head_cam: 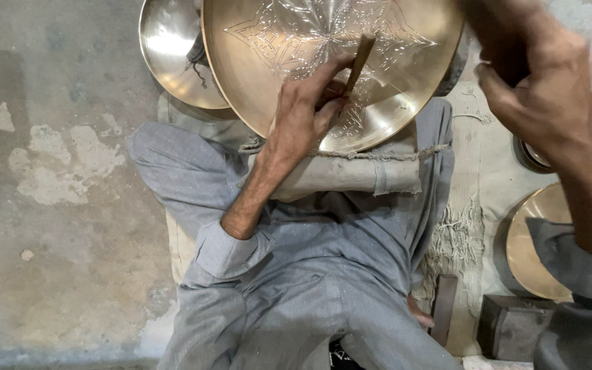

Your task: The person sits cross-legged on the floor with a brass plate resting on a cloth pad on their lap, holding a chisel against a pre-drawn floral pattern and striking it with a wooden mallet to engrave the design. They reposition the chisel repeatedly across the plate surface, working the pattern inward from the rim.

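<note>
A large round brass plate (289,48), engraved with a star-like pattern of fine lines, is seen at the top centre of the frame, tilted and propped against a rolled grey cloth (351,175) laid across the lap of a person seated cross-legged in grey clothing. The left hand (306,109), at the centre of the frame, is pressed against the plate's face, and a slim brown chisel-like tool (359,60) is pinched between its thumb and fingers, the tip set on the engraved surface. The right hand (539,96), at the upper right, is raised and blurred; its fingers are curled as if around something, but what is gripped cannot be told. A second, plain brass dish (169,55) is partly hidden behind the plate at the upper left. Another brass disc (536,240) is seen at the right edge, partly covered by the grey sleeve. A dark metal block (512,325) is set at the lower right on a worn, frayed mat (464,226). Stained concrete floor (49,205) fills the left of the frame.
</note>
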The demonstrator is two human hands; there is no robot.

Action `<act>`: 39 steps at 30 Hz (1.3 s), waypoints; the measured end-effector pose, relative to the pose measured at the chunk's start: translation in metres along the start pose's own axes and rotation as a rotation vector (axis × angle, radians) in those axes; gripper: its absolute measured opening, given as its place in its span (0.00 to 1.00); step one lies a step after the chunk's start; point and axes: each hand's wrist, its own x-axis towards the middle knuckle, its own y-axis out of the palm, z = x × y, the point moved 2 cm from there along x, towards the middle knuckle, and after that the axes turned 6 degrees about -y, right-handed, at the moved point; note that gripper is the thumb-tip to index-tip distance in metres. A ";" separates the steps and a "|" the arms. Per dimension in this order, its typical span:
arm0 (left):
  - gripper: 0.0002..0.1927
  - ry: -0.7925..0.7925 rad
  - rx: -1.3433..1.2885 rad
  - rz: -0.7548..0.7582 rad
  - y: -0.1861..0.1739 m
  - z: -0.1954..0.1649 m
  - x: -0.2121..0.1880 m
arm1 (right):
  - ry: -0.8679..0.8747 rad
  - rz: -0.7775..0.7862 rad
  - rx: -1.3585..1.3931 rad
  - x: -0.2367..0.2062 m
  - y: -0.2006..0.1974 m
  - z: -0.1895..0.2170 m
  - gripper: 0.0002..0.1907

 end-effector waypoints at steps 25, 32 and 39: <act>0.27 0.021 0.065 0.120 -0.008 -0.016 -0.003 | 0.135 0.178 -0.002 -0.016 0.008 0.011 0.36; 0.28 0.058 0.061 0.164 -0.015 -0.026 -0.003 | 0.201 0.012 0.350 -0.039 0.022 -0.002 0.35; 0.29 0.070 0.137 0.255 -0.016 -0.021 0.003 | 0.277 -0.033 0.361 -0.057 0.031 0.011 0.32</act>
